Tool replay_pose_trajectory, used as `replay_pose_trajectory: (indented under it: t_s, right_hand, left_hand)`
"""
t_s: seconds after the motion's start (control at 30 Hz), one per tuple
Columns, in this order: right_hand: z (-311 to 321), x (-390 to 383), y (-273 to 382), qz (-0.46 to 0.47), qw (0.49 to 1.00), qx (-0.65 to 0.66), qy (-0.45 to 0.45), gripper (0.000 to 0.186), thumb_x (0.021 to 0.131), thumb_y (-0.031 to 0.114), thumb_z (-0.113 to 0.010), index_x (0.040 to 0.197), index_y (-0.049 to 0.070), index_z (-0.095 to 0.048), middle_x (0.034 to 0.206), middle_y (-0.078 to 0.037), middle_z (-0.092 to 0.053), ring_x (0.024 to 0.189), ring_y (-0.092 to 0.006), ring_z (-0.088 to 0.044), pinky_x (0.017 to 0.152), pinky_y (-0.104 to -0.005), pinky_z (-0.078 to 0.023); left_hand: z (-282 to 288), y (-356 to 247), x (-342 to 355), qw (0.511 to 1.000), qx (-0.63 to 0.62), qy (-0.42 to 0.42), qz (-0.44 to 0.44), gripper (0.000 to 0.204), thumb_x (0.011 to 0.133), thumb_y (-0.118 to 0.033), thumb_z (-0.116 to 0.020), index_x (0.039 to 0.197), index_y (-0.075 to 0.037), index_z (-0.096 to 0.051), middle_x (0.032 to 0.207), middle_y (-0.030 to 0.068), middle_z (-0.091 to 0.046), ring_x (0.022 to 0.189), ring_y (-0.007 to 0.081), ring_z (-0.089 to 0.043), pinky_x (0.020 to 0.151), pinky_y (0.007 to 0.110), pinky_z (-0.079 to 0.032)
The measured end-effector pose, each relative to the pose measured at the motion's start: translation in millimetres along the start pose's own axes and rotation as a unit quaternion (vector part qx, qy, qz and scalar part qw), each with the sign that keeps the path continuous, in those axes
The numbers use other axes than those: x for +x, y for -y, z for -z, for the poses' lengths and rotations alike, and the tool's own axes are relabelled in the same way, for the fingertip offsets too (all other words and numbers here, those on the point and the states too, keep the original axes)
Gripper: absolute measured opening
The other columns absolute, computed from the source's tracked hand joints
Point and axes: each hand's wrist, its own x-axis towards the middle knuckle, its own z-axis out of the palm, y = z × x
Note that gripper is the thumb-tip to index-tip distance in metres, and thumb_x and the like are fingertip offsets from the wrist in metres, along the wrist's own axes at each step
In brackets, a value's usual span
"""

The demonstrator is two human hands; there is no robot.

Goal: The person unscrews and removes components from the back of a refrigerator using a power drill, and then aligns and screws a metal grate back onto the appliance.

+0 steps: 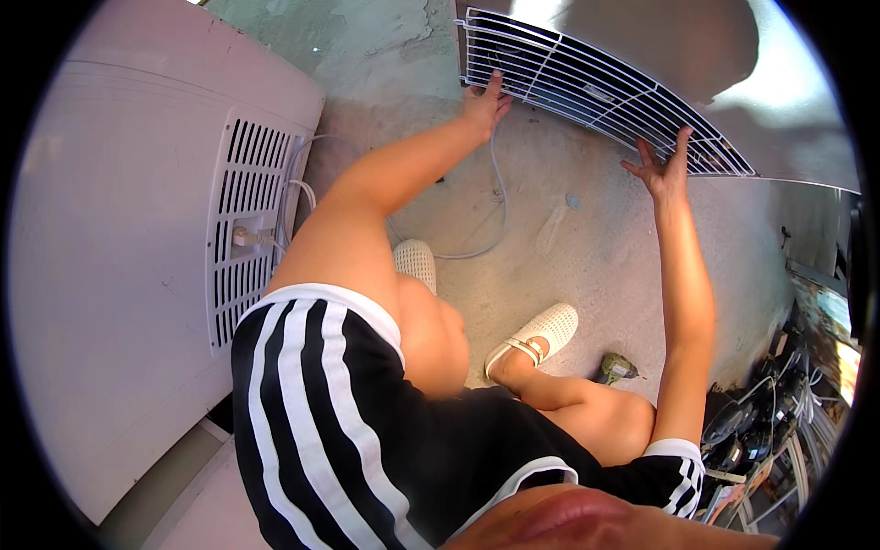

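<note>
A long white wire grille point(600, 92) lies along the lower edge of a large glossy appliance point(642, 41) at the far side. My left hand point(486, 108) is closed at the grille's lower left part, with fingers over its wires. Near the grille's right end is my right hand point(665, 167), its fingers spread and the fingertips against the lower edge wires. Behind the bars the space is dark. How far the fingertips reach between the wires cannot be made out.
A large white appliance point(137, 220) with a slotted vent panel point(247, 229) stands at left. A grey cable point(500, 197) loops over the concrete floor point(550, 261). A green-bodied power tool point(618, 368) rests beside my right knee. Black parts and wires point(756, 412) are heaped at right.
</note>
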Motion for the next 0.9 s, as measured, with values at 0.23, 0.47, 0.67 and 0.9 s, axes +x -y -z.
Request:
replay_pose_trajectory:
  t_s: [0.23,0.47,0.67,0.9]
  right_hand:
    - [3.8,4.3,2.2,0.010,1.000,-0.002,0.018,0.126,0.068,0.062,-0.076,0.151,0.015,0.006,0.154,-0.021,-0.012,0.142,-0.0382,-0.023,0.101,-0.0788,-0.004]
    - [-5.0,-1.4,-0.9,0.027,0.999,-0.025,0.025,0.131,0.064,0.067,-0.075,0.150,0.011,0.007,0.153,-0.023,-0.014,0.143,-0.0385,-0.020,0.102,-0.0783,-0.002]
    - [-3.0,-1.6,-0.2,0.023,0.999,-0.023,0.036,0.124,0.065,0.064,-0.077,0.150,0.011,-0.004,0.150,-0.020,-0.023,0.138,-0.0395,-0.030,0.101,-0.0792,-0.003]
    - [3.0,4.3,-1.8,0.030,0.998,-0.032,0.035,0.129,0.061,0.063,-0.080,0.150,0.012,-0.001,0.150,-0.021,-0.023,0.135,-0.0422,-0.032,0.100,-0.0801,-0.005]
  left_hand:
    - [-2.7,2.7,1.2,0.999,-0.032,0.019,-0.011,0.075,0.078,-0.046,-0.077,0.125,-0.007,-0.032,0.118,0.0147,-0.057,0.107,0.0281,-0.061,0.095,0.042,-0.050]
    - [-4.4,5.8,3.2,0.999,-0.032,-0.001,-0.002,0.071,0.080,-0.043,-0.077,0.125,-0.011,-0.032,0.119,0.0125,-0.056,0.105,0.0271,-0.061,0.094,0.044,-0.050]
    - [-3.4,12.3,9.2,0.999,-0.039,-0.009,-0.019,0.070,0.079,-0.042,-0.078,0.124,-0.010,-0.035,0.115,0.0126,-0.059,0.101,0.0265,-0.062,0.091,0.044,-0.052]
    - [-4.6,12.9,11.3,0.999,-0.036,-0.019,-0.019,0.059,0.082,-0.040,-0.075,0.121,-0.008,-0.046,0.114,0.0105,-0.061,0.100,0.0255,-0.063,0.090,0.044,-0.052]
